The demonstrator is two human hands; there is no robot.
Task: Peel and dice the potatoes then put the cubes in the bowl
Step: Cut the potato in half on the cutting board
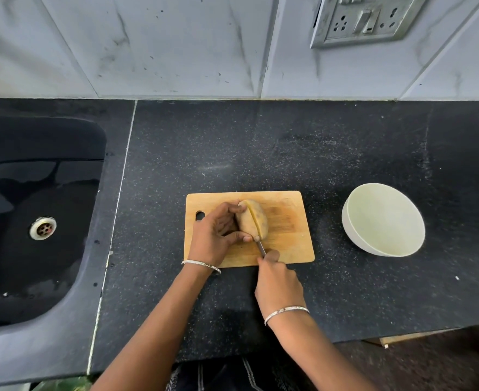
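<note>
The potato (251, 220) is held on the wooden cutting board (289, 244), towards its far edge, by the left hand (214, 235), with fingers and thumb curled round its left side. A knife (261, 246) is gripped by the right hand (276, 280) at the board's near edge and is sunk lengthwise into the potato. The white bowl (385, 218) is set on the counter (261, 150) to the right, apart from the board.

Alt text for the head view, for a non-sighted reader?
The left hand steadies a potato on a wooden cutting board while the right hand cuts it lengthwise with a knife. An empty white bowl stands on the black counter to the right, a sink to the left.
</note>
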